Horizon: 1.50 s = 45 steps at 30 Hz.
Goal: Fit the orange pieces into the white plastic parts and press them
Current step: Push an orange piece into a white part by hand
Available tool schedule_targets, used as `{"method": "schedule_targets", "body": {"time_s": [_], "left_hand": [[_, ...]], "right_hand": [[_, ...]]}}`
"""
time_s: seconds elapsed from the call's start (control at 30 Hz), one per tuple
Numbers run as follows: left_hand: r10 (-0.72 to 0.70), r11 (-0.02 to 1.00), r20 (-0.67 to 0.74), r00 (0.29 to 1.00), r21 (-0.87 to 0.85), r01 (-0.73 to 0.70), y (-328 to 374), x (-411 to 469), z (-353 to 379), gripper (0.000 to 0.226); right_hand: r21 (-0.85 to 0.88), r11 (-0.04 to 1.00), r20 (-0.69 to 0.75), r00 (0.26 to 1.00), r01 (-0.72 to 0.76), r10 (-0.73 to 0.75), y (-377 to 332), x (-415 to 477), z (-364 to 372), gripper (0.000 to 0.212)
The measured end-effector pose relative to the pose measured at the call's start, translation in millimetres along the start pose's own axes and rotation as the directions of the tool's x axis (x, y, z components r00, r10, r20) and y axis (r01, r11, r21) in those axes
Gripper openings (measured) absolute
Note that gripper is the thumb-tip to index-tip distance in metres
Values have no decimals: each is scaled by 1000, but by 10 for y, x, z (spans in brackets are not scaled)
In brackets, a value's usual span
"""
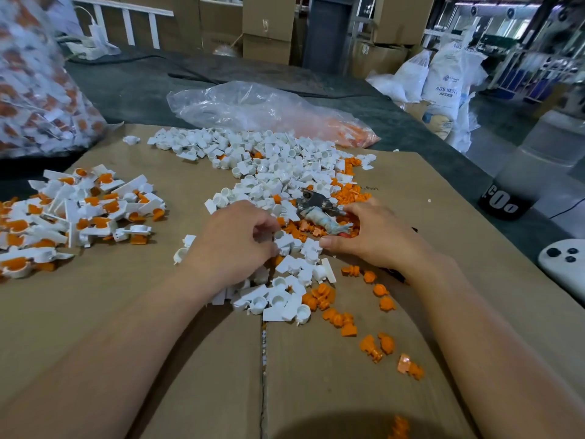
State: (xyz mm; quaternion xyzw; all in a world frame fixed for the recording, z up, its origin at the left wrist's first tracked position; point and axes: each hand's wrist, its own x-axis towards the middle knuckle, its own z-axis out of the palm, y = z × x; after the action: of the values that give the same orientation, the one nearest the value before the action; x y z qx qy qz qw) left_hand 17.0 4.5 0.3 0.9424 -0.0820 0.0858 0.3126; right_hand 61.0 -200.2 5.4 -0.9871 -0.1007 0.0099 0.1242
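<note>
Orange pieces lie loose on a cardboard sheet, strung out from the near right up to a thicker cluster beside the white plastic parts, which form a long heap down the middle of the sheet.

The left hand is at the near end of that heap. Its fingers are curled down and pinch one of the white parts against the thumb. The right hand rests on the orange cluster with its fingers bent and its thumb stretched flat toward the left hand — I cannot tell whether it grips anything.

Just beyond the right hand lies a metal hand tool, its handle wrapped in cloth, on top of the mixed parts.

At the left of the sheet sits a separate pile of fitted parts, white with orange set in them. Behind it stands a clear bag of the same. Past the heap a flatter clear bag lies on the grey worktop, with orange showing at its right end.

A white device with dark buttons sits at the right edge — farther back are white sacks and cardboard boxes.
</note>
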Motion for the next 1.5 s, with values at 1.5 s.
{"method": "schedule_targets", "body": {"time_s": [1.5], "left_hand": [[-194,586,86,977,-788,186,118,-21,-55,33]], "right_hand": [[115,900,-62,908,420,-415,-301,-185,-15,21]]}}
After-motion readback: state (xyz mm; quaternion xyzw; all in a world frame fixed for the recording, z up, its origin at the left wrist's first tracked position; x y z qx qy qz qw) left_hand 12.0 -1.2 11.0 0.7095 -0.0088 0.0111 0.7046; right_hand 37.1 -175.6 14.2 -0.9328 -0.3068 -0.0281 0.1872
